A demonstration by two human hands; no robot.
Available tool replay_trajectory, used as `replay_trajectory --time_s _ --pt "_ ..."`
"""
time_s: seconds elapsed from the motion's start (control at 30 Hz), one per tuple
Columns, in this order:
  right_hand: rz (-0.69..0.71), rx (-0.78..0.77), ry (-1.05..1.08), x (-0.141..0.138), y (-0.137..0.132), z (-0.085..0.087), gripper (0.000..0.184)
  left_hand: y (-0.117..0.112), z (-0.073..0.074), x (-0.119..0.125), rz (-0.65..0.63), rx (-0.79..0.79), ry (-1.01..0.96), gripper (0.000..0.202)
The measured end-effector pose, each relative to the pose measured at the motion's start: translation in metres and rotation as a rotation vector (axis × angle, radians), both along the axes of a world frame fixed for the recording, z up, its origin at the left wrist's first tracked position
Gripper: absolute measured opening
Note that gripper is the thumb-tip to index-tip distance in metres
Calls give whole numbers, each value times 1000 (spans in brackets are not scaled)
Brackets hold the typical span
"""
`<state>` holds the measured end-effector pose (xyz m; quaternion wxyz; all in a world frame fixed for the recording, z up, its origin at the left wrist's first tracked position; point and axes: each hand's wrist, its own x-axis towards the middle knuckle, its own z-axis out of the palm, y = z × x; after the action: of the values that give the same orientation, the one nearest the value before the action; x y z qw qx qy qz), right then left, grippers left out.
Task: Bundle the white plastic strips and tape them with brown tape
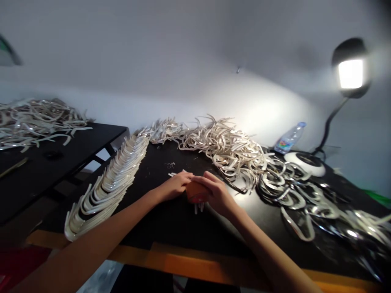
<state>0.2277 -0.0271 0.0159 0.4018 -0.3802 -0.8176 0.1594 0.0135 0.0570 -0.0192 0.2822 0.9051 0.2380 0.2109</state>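
The left hand (174, 186) is lying low on the black table (159, 232), with its fingers (186, 176) stretching right until they are touching the right hand (216, 193). The right hand is curling over a small orange piece (195, 192) and seems to be closed around it, though its exact grip is partly hidden. I cannot tell whether the left hand is holding that piece or only pressing beside it. Short white strips (197, 208) are poking out below the orange piece, between the hands, and a few thin white strips (174, 174) are lying just beyond the left hand. To the left, a long fanned row of curved cream strips (106, 184) is running across the table, while a tangled heap of similar strips (218, 144) is piled behind the hands. Glossy dark-and-silver loops (284, 189) are spreading over the right side. Farther back, a plastic water bottle (289, 138) is lying near a white round lamp base (305, 163), with a lit lamp (350, 74) shining above, and another heap of strips (38, 122) is covering a second black table (58, 171)
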Motion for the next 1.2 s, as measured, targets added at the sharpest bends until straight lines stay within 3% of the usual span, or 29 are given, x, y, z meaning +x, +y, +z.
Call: replay_trajectory --time_s 0.1,0.27,0.33,0.47,0.53,0.6,0.63,0.73,0.83,0.93,1.03,1.2 --pt "-89 4 164 6 -6 5 47 -3 0 -1 16 30 11 30" --pt "153 -3 -6 -2 -8 -2 40 -1 -7 -2 70 60 62 36" --pt "156 -33 -11 -4 -7 -5 44 -2 -8 -2 80 81 84 37" --pt "-46 -151 219 20 9 -7 46 -11 1 -1 112 158 119 35" --pt "-157 -307 323 42 23 -7 50 -18 8 -3 157 213 130 32" --pt "-218 -458 309 62 36 -10 48 -26 15 -6 207 279 146 31" --pt "-208 -462 274 70 42 -13 48 -30 17 -8 224 317 156 32" --pt "-231 -297 163 81 53 -24 41 -42 19 -16 169 385 206 38" --pt "-318 -151 10 81 56 -31 34 -59 17 -26 34 329 257 47" --pt "-360 7 -65 72 50 -27 30 -80 13 -34 56 302 235 43" --pt "-263 140 -54 47 31 -13 29 -96 11 -37 105 260 202 31" --pt "122 2 -157 -7 -8 -10 37 -113 21 -43 84 353 86 36"
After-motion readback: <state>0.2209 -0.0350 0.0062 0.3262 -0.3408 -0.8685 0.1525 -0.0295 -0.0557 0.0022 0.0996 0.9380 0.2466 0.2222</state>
